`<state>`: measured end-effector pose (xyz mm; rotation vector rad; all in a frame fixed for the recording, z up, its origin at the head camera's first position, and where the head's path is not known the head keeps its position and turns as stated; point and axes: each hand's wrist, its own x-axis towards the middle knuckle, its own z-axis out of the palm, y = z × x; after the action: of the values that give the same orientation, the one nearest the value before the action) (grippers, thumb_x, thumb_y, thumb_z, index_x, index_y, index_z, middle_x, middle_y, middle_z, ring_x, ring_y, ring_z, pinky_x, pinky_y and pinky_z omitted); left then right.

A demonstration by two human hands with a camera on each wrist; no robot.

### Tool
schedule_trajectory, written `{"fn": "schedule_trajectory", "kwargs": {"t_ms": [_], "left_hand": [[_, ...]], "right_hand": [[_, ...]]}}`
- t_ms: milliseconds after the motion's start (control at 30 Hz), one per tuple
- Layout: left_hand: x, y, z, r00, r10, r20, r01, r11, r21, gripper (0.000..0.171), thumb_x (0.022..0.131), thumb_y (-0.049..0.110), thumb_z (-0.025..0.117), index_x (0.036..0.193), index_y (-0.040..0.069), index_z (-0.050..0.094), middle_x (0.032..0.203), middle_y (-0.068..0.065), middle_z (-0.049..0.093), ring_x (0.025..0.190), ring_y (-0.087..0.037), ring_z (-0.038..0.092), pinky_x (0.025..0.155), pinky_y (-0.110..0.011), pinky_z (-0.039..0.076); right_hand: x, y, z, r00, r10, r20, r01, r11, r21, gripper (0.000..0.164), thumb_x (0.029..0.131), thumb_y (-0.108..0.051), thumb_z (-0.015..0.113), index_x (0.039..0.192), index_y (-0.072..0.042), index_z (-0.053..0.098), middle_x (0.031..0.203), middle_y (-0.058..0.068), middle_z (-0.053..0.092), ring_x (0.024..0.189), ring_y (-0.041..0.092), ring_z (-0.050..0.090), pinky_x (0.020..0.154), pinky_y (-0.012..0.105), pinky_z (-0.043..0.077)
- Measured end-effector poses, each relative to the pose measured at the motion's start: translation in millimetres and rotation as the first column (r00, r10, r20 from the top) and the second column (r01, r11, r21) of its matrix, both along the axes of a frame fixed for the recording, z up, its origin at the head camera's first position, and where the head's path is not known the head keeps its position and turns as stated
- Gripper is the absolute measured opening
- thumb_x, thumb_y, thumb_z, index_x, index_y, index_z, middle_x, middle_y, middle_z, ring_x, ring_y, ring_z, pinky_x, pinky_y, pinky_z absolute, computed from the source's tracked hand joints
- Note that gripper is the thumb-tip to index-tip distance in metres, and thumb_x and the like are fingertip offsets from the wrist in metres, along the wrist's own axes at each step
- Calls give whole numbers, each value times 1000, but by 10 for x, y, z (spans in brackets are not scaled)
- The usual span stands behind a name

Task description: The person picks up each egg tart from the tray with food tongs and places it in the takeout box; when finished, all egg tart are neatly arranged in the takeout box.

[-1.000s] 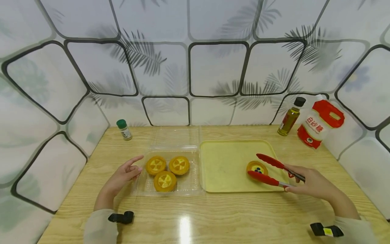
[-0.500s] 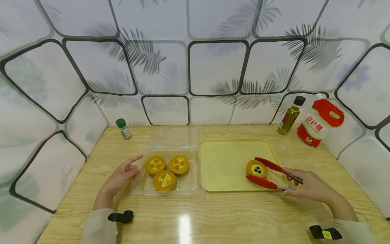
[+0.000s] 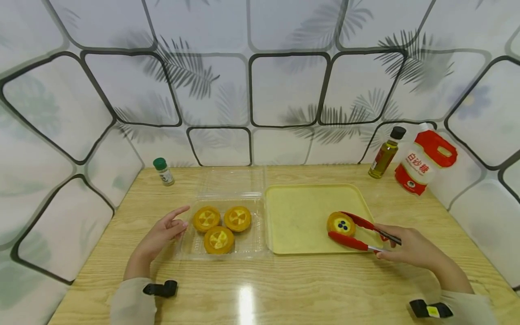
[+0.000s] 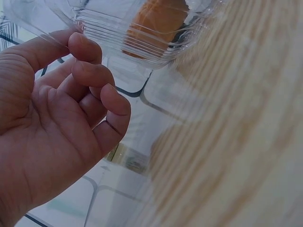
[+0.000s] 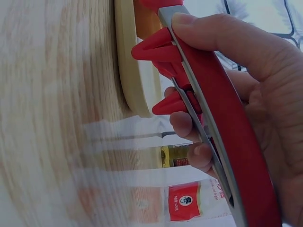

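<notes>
In the head view my right hand (image 3: pixel 412 246) grips red-tipped metal tongs (image 5: pixel 227 109), also seen large in the right wrist view. The tongs' arms lie on both sides of an egg tart (image 3: pixel 341 224) with dark berries. This tart sits toward the right of a yellow tray (image 3: pixel 300 221). My left hand (image 3: pixel 162 235) is at the left edge of a clear plastic container (image 3: pixel 249 246), index finger extended and the other fingers loosely curled, holding nothing that shows. Inside the container are three egg tarts (image 3: pixel 218 240) with fruit wedges on top.
The container's clear lid (image 3: pixel 233 180) lies folded back behind it. A green-capped shaker (image 3: pixel 164 171) stands at the back left. An oil bottle (image 3: pixel 386 153) and a red-and-white sugar bag (image 3: pixel 424 160) stand at the back right. Patterned walls surround the wooden table (image 3: pixel 203 289).
The tongs have shifted slightly and lowered around the berry tart, their upper arm now close against its side. The left hand stays at the container's edge.
</notes>
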<state>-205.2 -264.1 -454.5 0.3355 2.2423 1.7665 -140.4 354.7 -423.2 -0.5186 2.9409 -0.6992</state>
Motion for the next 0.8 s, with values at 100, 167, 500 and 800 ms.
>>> {"fn": "schedule_trajectory", "kwargs": {"t_ms": [100,167,500,800], "left_hand": [[0,1,-1,1000,0,-2,0,1000,-3,59,100,20,50,148,1,23,72,6,46,65,-10,41,60,-28,37],[-1,2,-2,1000,1,-1,-1,1000,-2,58,100,20,50,148,1,24,73,6,46,66,-10,42,60,-28,37],[3,15,9,1000,16,11,-16,1000,-13,58,99,21,51,148,3,25,74,6,47,67,-10,42,62,-28,39],[13,15,18,1000,13,-6,-13,1000,-17,57,99,20,51,148,2,26,72,5,46,65,-11,42,61,-28,38]], "right_hand": [[-3,1,-4,1000,1,2,-1,1000,-17,75,75,-36,79,132,3,52,76,-3,49,62,1,38,54,24,32],[-4,2,-5,1000,1,5,-1,1000,-27,74,75,-35,80,132,3,52,73,-4,47,61,1,38,53,24,32],[4,-1,-9,1000,-12,10,13,999,-35,73,75,-35,79,132,2,52,72,-4,46,61,1,38,51,24,32],[-12,-37,-12,999,-20,-43,18,999,-29,69,74,-33,81,129,1,56,69,-5,46,58,1,38,49,22,33]]}}
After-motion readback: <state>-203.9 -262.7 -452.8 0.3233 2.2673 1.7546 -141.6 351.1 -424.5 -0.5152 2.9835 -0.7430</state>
